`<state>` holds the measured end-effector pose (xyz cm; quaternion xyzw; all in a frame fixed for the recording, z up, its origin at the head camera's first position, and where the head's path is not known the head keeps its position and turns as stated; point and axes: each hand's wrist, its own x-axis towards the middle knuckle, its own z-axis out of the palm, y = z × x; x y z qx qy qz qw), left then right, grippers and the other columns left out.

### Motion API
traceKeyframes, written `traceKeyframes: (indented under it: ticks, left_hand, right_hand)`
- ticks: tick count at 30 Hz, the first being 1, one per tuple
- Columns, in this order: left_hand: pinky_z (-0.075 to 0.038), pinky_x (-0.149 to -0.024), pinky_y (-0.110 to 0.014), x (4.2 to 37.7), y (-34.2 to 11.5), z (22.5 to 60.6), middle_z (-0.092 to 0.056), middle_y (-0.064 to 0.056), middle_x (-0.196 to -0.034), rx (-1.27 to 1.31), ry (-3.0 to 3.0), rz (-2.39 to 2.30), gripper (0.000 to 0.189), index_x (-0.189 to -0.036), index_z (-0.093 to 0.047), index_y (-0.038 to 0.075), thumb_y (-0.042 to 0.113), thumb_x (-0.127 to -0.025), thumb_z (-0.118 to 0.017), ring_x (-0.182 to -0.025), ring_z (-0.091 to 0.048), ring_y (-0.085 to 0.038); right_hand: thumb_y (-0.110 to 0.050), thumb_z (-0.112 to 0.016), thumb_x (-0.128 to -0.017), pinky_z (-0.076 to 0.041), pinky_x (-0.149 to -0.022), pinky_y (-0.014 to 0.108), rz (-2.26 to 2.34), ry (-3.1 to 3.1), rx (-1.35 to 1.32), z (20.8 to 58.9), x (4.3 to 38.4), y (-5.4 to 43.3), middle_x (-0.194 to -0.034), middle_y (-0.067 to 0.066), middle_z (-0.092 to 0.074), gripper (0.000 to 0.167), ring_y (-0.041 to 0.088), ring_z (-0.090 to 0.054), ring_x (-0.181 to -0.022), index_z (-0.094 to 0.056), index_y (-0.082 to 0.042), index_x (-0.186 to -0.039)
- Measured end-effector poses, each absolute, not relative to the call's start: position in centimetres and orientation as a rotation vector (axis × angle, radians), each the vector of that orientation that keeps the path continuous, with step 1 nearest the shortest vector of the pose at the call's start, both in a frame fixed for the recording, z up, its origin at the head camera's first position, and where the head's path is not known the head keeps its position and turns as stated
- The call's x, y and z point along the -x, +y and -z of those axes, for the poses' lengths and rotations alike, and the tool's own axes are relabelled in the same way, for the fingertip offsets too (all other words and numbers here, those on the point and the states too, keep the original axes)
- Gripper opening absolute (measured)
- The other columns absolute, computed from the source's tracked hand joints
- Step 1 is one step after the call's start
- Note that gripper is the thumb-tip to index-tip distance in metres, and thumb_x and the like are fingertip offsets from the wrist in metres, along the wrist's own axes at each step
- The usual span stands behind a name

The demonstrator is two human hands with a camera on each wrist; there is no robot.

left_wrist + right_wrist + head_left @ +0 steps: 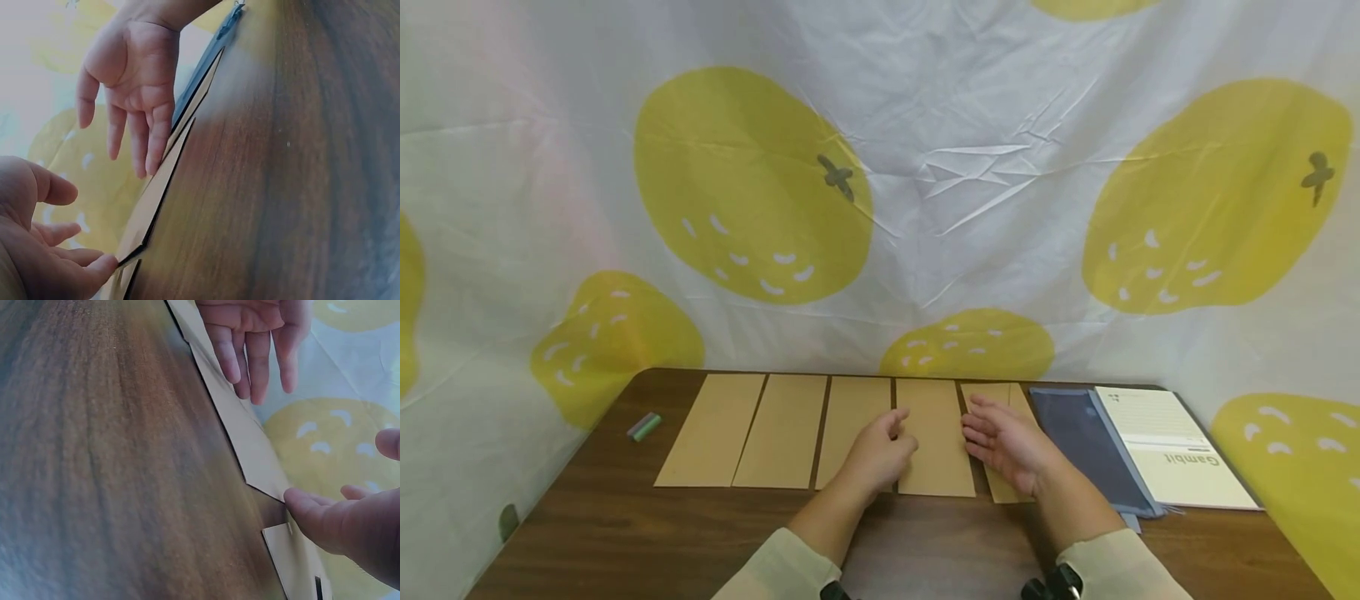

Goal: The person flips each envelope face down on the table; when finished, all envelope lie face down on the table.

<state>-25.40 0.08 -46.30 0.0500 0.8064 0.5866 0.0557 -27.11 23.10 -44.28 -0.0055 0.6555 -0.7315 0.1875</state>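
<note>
Several tan kraft-paper sheets lie in a row along the far part of the brown table. My left hand [880,450] is over the right side of the third sheet [853,417] and the left edge of the fourth sheet [936,467], its fingers loosely bent. Facing it, my right hand [1009,442] is over the fifth sheet [1000,492], fingers extended and palm turned inward. Neither hand holds anything. In the left wrist view, a fingertip of the left hand [44,244] is near a sheet's corner; whether it touches, I cannot tell.
Right of the sheets lie a dark blue pouch [1078,442] and a cream pad marked "Gambit" [1180,442]. Two small sticks, one green [646,427] and one greyish purple, sit at the left. A lemon-print curtain [970,208] hangs behind the table [625,517].
</note>
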Motion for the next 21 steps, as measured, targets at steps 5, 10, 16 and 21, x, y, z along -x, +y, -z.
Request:
traceKeyframes:
  ticks: [5,10,16,21]
  left_hand:
    - [-0.054,-0.104,-0.048,25.2,0.2,46.0,-0.053,-0.023,-0.161,-0.152,2.449,-1.812,0.063,-0.158,-0.052,0.011,0.016,-0.096,-0.062,-0.141,-0.056,-0.036]
    - [-0.042,-0.124,-0.060,24.5,1.3,45.7,-0.054,-0.021,-0.161,-0.232,2.335,-1.930,0.059,-0.154,-0.054,0.005,0.015,-0.097,-0.064,-0.151,-0.049,-0.043]
    - [-0.040,-0.125,-0.060,23.2,3.6,45.6,-0.048,-0.018,-0.165,-0.280,2.190,-1.964,0.064,-0.158,-0.049,0.006,0.015,-0.096,-0.065,-0.152,-0.048,-0.043]
    - [-0.039,-0.126,-0.061,22.4,5.7,45.4,-0.046,-0.015,-0.168,-0.267,2.156,-1.951,0.065,-0.159,-0.048,0.013,0.017,-0.097,-0.067,-0.153,-0.047,-0.041]
  right_hand:
    - [-0.028,-0.040,-0.116,-0.031,-0.132,0.057,2.007,1.947,0.051,43.7,27.3,24.3,-0.175,0.034,-0.018,0.071,0.048,-0.026,-0.162,-0.005,0.000,-0.171]
    - [-0.036,-0.040,-0.117,-0.053,-0.117,0.039,1.927,2.167,0.052,42.8,27.8,27.4,-0.170,0.034,-0.032,0.071,0.035,-0.052,-0.149,-0.013,0.003,-0.170]
    - [-0.044,-0.039,-0.116,-0.053,-0.116,0.033,1.945,2.179,-0.007,42.5,28.3,30.8,-0.173,0.031,-0.028,0.081,0.019,-0.059,-0.142,-0.002,0.003,-0.170]
    - [-0.045,-0.038,-0.116,-0.046,-0.124,0.042,1.933,2.174,-0.013,42.7,28.6,31.8,-0.173,0.032,-0.027,0.083,0.037,-0.045,-0.155,0.003,0.004,-0.169]
